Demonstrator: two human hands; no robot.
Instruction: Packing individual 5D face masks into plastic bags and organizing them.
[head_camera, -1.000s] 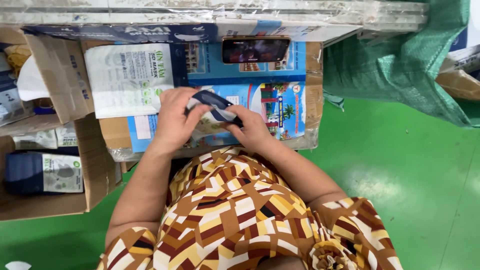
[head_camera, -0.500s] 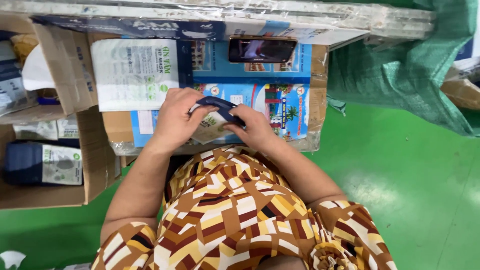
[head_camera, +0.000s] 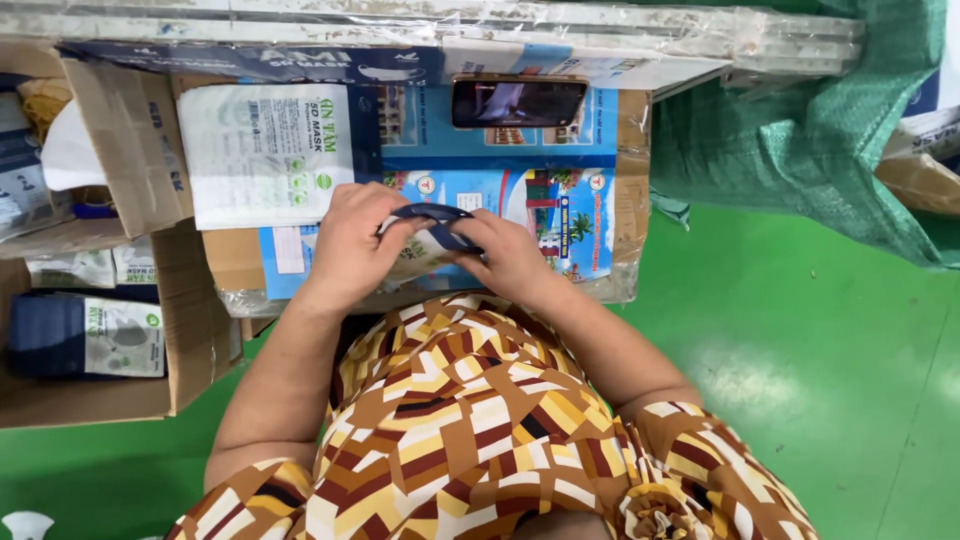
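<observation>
Both my hands meet over a flat cardboard work surface covered by a blue printed sheet. My left hand and my right hand together hold a dark navy face mask with a small clear packet under it; the fingers hide most of both. A stack of white printed mask pouches lies just beyond my left hand. A phone lies flat farther back, its screen lit.
Open cardboard boxes at the left hold packed dark masks in pouches. A green woven sack sits at the right. Plastic-wrapped boards run along the back. Green floor lies to the right and below.
My hands have stayed together on the mask, with the fingers shifting slightly around it. The camera view has drifted a little.
</observation>
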